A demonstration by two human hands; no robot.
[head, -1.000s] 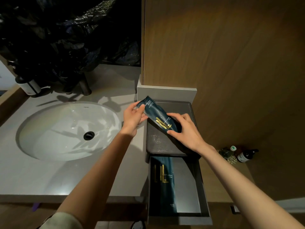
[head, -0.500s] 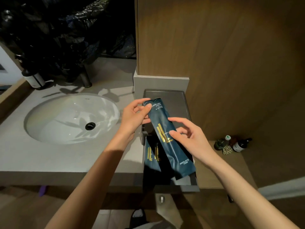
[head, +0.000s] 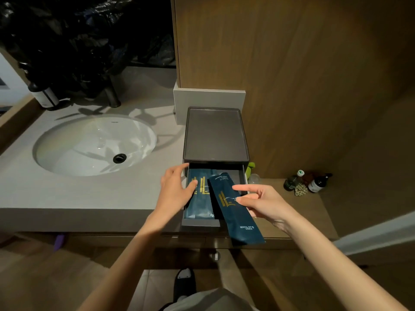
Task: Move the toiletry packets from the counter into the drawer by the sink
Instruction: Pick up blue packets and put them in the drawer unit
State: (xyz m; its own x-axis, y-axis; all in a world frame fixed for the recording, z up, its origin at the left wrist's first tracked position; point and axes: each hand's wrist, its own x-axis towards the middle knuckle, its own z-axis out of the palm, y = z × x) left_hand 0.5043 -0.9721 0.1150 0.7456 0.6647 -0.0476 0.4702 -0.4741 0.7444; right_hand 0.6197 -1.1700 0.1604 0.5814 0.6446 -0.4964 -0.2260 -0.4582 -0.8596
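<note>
Dim warm light, seemingly from overhead; leafy shadows and glare cross the sink [head: 67,153]; wide-angle edges bow

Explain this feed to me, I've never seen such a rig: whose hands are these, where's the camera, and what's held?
There is no machine: a person works bare-handed, and the single picture comes from a camera worn on their head, looking down. The right hand pinches a long dark blue packet with gold lettering, tilted, its lower end past the front of the open dark grey drawer. The left hand, fingers relaxed, touches a second dark blue packet lying flat in that drawer. The drawer's box stands on the pale grey counter, beside the white oval sink.
</note>
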